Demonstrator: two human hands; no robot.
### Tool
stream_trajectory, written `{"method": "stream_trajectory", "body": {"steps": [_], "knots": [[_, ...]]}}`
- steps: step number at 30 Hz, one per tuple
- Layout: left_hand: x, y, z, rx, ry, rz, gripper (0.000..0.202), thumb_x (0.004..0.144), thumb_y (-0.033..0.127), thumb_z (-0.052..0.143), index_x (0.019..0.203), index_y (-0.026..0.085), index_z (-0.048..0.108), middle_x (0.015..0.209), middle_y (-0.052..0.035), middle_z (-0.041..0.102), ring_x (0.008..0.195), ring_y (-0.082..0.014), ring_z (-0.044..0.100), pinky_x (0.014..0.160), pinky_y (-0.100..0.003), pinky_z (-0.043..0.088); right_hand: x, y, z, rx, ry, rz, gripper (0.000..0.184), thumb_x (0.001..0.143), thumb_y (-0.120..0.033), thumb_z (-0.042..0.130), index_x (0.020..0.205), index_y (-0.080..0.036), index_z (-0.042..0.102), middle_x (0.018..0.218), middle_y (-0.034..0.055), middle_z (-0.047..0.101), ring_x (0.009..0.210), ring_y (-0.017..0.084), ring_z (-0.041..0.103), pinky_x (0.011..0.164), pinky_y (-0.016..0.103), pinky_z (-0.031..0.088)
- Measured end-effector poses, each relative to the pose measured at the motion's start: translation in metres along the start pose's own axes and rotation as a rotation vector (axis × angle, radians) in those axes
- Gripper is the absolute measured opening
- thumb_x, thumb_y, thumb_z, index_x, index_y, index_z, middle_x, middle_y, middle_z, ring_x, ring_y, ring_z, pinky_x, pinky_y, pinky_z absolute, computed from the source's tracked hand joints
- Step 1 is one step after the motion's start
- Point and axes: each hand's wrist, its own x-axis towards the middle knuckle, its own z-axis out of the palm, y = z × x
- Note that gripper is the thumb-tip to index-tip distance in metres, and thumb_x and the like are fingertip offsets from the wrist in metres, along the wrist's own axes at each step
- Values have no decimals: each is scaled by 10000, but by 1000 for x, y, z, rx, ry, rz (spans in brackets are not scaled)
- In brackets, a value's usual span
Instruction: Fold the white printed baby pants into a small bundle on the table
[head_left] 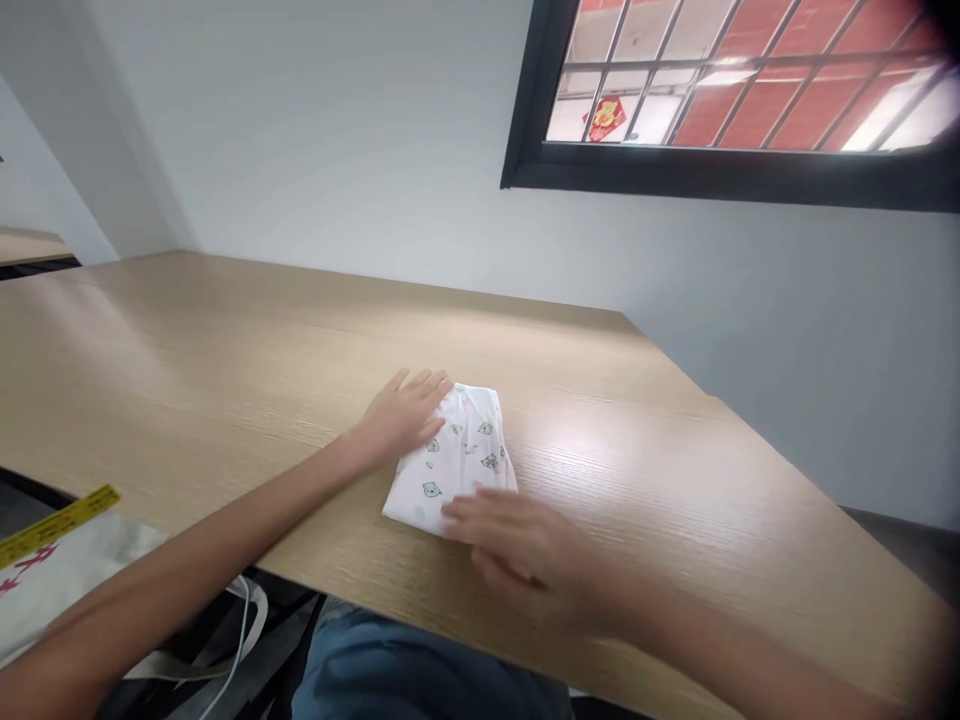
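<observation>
A folded white cloth with small green cartoon prints lies flat on the wooden table in front of me. My left hand rests along the cloth's upper left edge, fingers stretched out and pointing away from me. Over the lower right corner is my right hand, slightly blurred, its fingers extended and their tips at the cloth. Neither hand grips anything. Part of the cloth's near right corner is hidden under the right hand.
The light wooden table runs to a pale wall at the back. A dark-framed window with bars is at upper right. A white bag with a yellow strip hangs below the table's near left edge, beside a cable.
</observation>
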Motion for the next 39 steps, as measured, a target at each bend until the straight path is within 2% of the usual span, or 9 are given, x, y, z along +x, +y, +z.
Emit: {"method": "stream_trajectory", "body": {"steps": [3, 7, 15, 20, 23, 26, 30, 34, 39], "knots": [[-43, 13, -14, -45, -107, 108, 481, 892, 438, 378, 1288, 167, 418, 1370, -60, 377, 1251, -203, 344, 1056, -365, 212, 6, 37, 5, -179, 176, 65, 257, 876, -163, 368, 1036, -154, 570, 1080, 102, 619, 1011, 212, 556, 905, 418, 420], [-78, 14, -19, -136, -205, 246, 609, 834, 572, 407, 1320, 205, 378, 1379, -46, 359, 1253, -202, 351, 1024, -327, 298, 8, 63, 10, -300, 98, 47, 273, 891, -168, 346, 1075, -142, 546, 1156, 114, 571, 1071, 224, 514, 936, 436, 395], [-79, 14, 3, -166, 75, 311, 284, 851, 169, 363, 1001, 98, 594, 1109, -122, 604, 1019, -216, 557, 937, -364, 381, -4, 46, -1, -177, -102, 114, 533, 849, -458, 460, 1265, -126, 420, 1341, 158, 379, 1236, 275, 324, 997, 430, 322], [-58, 6, -6, -593, -39, 16, 227, 819, 296, 443, 870, 155, 613, 833, -61, 641, 785, -204, 575, 741, -320, 426, -4, 46, -5, -94, -71, 112, 696, 662, -421, 663, 1237, -100, 437, 1283, 188, 419, 1195, 317, 353, 956, 451, 339], [-46, 2, -11, -741, -21, -51, 273, 856, 366, 404, 873, 166, 589, 833, -27, 613, 760, -163, 556, 690, -257, 418, -1, 44, -3, -34, 6, 112, 504, 677, -307, 638, 1125, -115, 510, 1181, 160, 505, 1110, 288, 431, 930, 426, 357], [-41, 5, -10, -883, 16, -118, 320, 880, 420, 357, 896, 161, 543, 826, -15, 580, 711, -130, 538, 603, -210, 413, 0, 39, -2, 144, 88, 273, 197, 826, -307, 478, 933, -169, 568, 908, 72, 607, 832, 208, 545, 748, 345, 442], [-42, 14, -2, -1018, 73, -219, 326, 888, 458, 316, 934, 176, 472, 764, 6, 513, 628, -106, 489, 510, -185, 386, 1, 32, 0, 478, 205, 563, 307, 868, -424, 416, 847, -168, 584, 770, 29, 610, 670, 174, 552, 571, 284, 439], [-36, 20, 8, -1045, 149, -330, 301, 886, 468, 297, 859, 194, 419, 688, 38, 423, 581, -93, 429, 485, -177, 361, 7, 34, 1, 718, 332, 699, 341, 836, -468, 458, 936, -171, 591, 859, 40, 623, 768, 197, 578, 612, 294, 461], [-19, 16, 18, -866, 182, -421, 226, 866, 354, 342, 747, 184, 432, 625, 41, 424, 563, -106, 430, 500, -199, 348, 17, 50, 2, 637, 366, 866, 278, 800, -438, 490, 794, -167, 550, 746, 16, 580, 644, 152, 532, 516, 252, 413]]}}
